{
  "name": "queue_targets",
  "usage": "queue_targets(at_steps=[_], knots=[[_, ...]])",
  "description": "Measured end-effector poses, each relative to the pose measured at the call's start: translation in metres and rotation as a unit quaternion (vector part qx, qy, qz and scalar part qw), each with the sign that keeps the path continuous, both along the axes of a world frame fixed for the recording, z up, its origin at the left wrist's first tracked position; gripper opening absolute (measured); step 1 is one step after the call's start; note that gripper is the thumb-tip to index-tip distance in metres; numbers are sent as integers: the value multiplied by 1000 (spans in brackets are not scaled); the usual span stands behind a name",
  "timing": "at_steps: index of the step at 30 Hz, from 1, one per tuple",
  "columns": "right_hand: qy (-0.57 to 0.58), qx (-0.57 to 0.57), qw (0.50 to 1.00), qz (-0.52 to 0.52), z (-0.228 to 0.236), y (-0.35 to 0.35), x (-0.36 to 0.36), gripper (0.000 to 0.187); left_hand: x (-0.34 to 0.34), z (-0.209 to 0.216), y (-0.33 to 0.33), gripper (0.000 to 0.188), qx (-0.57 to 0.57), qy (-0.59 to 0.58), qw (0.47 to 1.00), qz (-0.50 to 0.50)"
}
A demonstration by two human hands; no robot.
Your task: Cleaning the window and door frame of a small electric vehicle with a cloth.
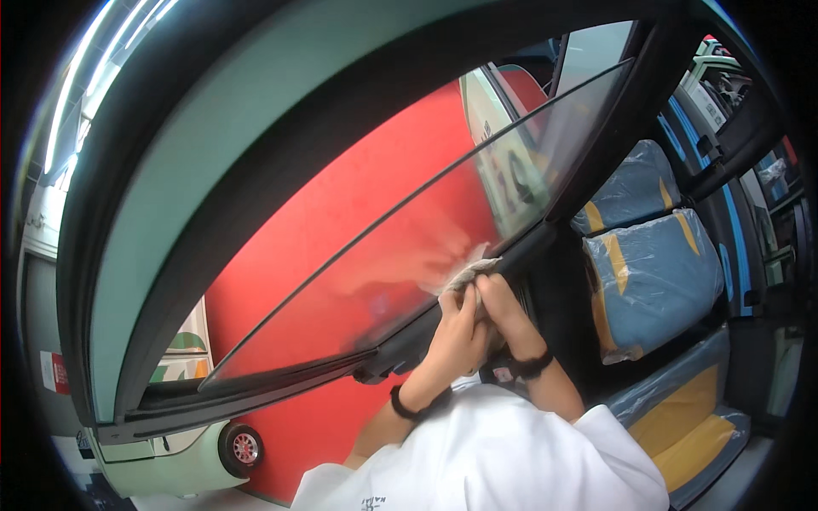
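"What is being held?"

"A crumpled pale cloth [467,274], near the centre of the frame, at the lower edge of a partly lowered car window pane [375,294]; from here I can't tell whether the two touch."

"Held how?"

"The left hand [457,332] and right hand [504,311] meet side by side, fingers curled closed, pinching the cloth."

"And around?"

"Plastic-wrapped blue-and-yellow seats [660,268] line the right of the frame; a pale green vehicle [166,467] stands lower left."
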State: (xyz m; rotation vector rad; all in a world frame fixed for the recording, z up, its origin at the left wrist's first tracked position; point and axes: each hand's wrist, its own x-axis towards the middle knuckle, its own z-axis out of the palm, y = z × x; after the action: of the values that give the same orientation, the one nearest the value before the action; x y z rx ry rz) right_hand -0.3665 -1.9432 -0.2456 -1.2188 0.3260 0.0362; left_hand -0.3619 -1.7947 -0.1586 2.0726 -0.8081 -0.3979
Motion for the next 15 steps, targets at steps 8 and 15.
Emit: queue_targets(at_steps=[8,15], knots=[[-79,-49,995,-29,-6,18,-3,27,5,-13,11,69,8,51,998,19],[-102,-406,908,-24,34,18,-1,34,-19,47,18,70,-1,18,999,50]])
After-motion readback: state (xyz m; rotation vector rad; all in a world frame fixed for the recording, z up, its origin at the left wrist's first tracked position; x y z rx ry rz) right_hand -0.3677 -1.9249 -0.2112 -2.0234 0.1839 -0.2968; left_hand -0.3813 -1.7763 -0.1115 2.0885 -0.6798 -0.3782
